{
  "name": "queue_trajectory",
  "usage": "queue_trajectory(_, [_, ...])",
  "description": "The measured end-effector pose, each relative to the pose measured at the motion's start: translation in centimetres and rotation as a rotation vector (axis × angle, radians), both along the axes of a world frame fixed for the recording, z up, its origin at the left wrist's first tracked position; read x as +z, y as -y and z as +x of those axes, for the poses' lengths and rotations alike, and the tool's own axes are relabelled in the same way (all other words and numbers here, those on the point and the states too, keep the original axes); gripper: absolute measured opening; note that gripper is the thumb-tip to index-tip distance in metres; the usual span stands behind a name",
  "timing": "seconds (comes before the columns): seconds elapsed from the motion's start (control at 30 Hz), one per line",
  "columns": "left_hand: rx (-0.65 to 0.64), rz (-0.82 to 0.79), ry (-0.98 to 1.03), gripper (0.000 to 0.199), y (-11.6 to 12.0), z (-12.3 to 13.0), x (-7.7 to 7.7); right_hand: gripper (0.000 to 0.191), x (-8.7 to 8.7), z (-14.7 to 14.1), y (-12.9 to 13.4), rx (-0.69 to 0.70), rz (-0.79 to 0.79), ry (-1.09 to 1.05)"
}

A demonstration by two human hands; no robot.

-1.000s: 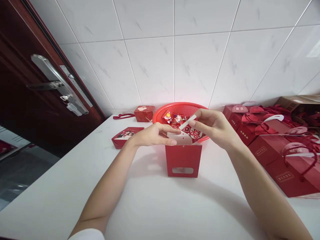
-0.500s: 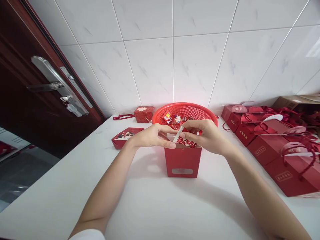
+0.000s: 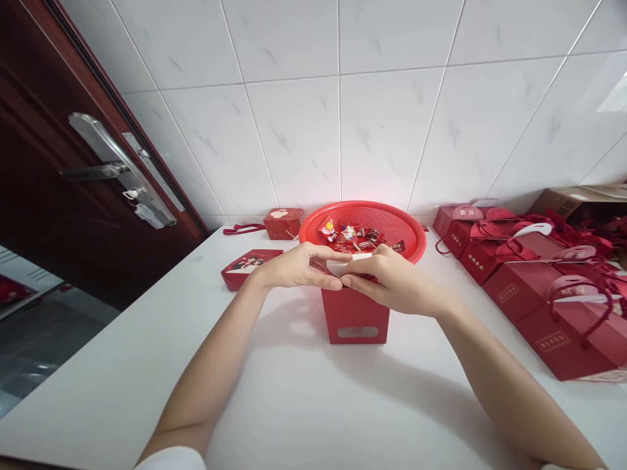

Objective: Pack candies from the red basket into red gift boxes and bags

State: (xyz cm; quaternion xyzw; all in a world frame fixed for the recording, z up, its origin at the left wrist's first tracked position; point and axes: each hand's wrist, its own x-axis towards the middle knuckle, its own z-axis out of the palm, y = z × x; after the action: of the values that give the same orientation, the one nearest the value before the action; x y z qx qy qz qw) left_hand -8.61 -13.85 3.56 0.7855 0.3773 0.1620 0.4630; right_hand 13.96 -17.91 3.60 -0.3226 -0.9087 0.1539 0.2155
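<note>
Upright on the table stands a red gift box [image 3: 355, 316] with a small clear window low on its front. My left hand [image 3: 298, 269] curves around its upper left rim, thumb in front and fingers behind, closed on it. Over the box's top, my right hand [image 3: 392, 277] pinches a white-sided flap [image 3: 362, 258] between thumb and fingers. Its fingertips are close to my left thumb. The hands hide most of the box's opening and whatever is inside. Right behind it sits a red plastic basket [image 3: 417, 225] with wrapped candies [image 3: 350, 233].
Several red gift boxes [image 3: 519, 294] with cord handles crowd the right side, near a cardboard box [image 3: 558, 202]. A red box with a couple's picture [image 3: 251, 264] and a smaller red box [image 3: 283, 225] lie left. A tiled wall [image 3: 294, 143] backs the table; a door [image 3: 44, 196] stands left.
My right hand has lowered and tilted forward over the box top, bringing the flap down. The patterned red wrapper seen in the opening is now covered. My left hand has stayed at the rim.
</note>
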Motion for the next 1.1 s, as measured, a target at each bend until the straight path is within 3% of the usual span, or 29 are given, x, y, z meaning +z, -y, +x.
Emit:
queue_trajectory(0.43, [-0.016,0.104,-0.061,0.065,-0.3,-0.2,-0.4,0.037,-0.1,-0.1,0.2,-0.005,0.043,0.104])
queue_trajectory(0.67, [-0.080,0.018,-0.011,0.070,-0.2,-0.2,-0.5,0.041,0.3,-0.1,0.8,0.072,0.019,0.221])
queue_trajectory(0.9, [-0.065,0.073,-0.002,0.061,-0.3,0.1,-0.3,0.030,0.5,-0.1,1.3,0.094,-0.019,0.262])
queue_trajectory(1.0, [-0.064,0.070,0.002,0.060,-0.3,0.2,-0.2,0.026,1.2,0.0,1.1,0.111,-0.037,0.209])
queue_trajectory(1.1, [-0.082,0.046,0.020,0.059,0.0,0.3,-0.1,0.030,2.7,-0.1,0.7,0.129,-0.162,0.310])
